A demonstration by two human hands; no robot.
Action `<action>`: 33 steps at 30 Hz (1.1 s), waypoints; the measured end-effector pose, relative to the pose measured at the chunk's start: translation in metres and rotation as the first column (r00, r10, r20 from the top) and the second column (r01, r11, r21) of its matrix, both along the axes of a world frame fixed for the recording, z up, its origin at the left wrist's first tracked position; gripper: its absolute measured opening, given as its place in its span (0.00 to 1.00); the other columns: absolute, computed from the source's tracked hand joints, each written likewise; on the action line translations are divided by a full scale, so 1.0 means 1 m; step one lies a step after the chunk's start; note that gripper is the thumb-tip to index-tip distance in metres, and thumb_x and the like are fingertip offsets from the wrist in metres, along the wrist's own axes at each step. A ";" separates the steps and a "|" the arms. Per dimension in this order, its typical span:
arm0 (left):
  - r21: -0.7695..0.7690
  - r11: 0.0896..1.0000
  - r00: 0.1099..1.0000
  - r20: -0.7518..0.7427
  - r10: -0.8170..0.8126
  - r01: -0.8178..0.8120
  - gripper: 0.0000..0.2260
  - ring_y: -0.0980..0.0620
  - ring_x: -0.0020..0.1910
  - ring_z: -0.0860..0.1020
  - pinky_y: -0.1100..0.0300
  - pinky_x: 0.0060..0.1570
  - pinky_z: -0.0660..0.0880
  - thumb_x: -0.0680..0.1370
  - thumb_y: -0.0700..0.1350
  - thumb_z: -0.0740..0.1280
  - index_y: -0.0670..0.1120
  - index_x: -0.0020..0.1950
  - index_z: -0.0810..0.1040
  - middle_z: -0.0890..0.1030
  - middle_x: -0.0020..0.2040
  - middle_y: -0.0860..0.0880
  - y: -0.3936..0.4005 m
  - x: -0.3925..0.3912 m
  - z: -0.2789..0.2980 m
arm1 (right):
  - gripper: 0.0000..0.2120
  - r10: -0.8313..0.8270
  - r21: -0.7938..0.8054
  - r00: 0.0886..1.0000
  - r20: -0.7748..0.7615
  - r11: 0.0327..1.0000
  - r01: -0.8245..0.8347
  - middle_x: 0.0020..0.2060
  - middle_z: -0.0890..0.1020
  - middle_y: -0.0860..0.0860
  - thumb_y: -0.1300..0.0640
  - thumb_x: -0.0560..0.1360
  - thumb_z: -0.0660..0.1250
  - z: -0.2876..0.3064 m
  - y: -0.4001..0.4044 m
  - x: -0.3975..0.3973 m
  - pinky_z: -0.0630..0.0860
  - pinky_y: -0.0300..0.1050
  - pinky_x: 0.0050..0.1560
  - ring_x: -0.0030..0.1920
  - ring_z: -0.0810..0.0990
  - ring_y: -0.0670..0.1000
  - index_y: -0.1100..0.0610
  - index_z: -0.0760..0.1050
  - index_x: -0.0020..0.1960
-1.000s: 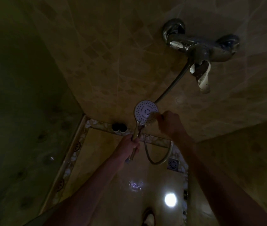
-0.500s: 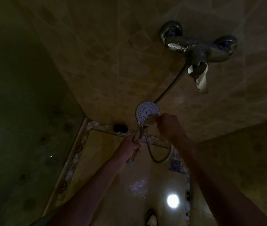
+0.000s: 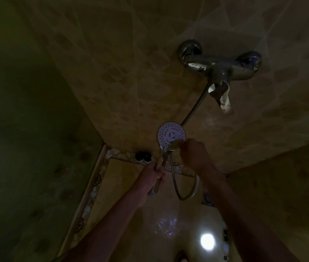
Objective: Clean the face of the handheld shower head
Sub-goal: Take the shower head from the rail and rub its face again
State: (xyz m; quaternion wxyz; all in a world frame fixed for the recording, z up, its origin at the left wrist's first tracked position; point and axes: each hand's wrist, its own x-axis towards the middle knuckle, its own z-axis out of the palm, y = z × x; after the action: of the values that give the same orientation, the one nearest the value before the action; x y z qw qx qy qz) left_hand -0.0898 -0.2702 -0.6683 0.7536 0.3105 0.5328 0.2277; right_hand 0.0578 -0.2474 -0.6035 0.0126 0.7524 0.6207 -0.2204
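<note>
The handheld shower head (image 3: 170, 133) has a round white face dotted with nozzles and points toward me in the dim stall. My left hand (image 3: 152, 176) is closed around its chrome handle, well below the face. My right hand (image 3: 192, 151) pinches a small pale scrubber (image 3: 174, 145) and presses it against the lower right edge of the face. A metal hose (image 3: 187, 186) loops down from the handle and climbs to the wall mixer.
A chrome wall mixer tap (image 3: 219, 66) with a worn lever sticks out of the tiled wall above. Two dark bottles (image 3: 143, 156) stand in the floor corner. The wet tiled floor (image 3: 167, 225) glints, a floor drain (image 3: 207, 198) sits right, and a dark panel lines the left.
The view has tilted, so the mixer and shower head sit lower in frame. My right hand with the scrubber has shifted slightly along the lower right edge of the face; my left hand keeps its grip.
</note>
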 end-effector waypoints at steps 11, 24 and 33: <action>0.089 0.996 0.997 0.070 -0.026 0.020 0.09 0.54 0.27 0.72 0.63 0.29 0.69 0.81 0.40 0.59 0.43 0.41 0.72 0.74 0.31 0.48 0.004 0.009 0.026 | 0.16 -0.226 0.093 0.973 -0.039 0.969 0.229 0.48 0.82 0.63 0.49 0.81 0.56 0.060 -0.001 0.060 0.71 0.45 0.46 0.51 0.81 0.62 0.61 0.73 0.47; 0.094 0.995 0.995 0.099 0.011 -0.020 0.10 0.53 0.30 0.72 0.59 0.32 0.66 0.81 0.41 0.60 0.45 0.39 0.72 0.75 0.31 0.49 0.011 -0.023 0.071 | 0.17 -0.219 -0.072 0.971 0.098 0.971 0.226 0.61 0.77 0.62 0.54 0.82 0.55 0.087 0.031 0.061 0.69 0.43 0.53 0.63 0.75 0.60 0.66 0.74 0.60; 0.154 0.988 0.987 0.162 0.007 -0.032 0.08 0.52 0.29 0.74 0.59 0.30 0.70 0.80 0.38 0.59 0.42 0.41 0.71 0.77 0.31 0.48 0.008 -0.038 0.152 | 0.14 -0.243 -0.054 0.929 -0.278 0.970 0.237 0.42 0.75 0.57 0.49 0.81 0.57 0.132 -0.018 0.029 0.69 0.44 0.41 0.43 0.73 0.53 0.56 0.70 0.41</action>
State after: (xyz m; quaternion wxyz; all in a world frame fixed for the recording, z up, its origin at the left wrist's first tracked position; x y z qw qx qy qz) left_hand -0.1278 -0.2624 -0.5161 0.7652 0.3438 0.4539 0.3003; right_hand 0.0869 -0.2651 -0.4711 -0.0958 0.7830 0.5173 -0.3317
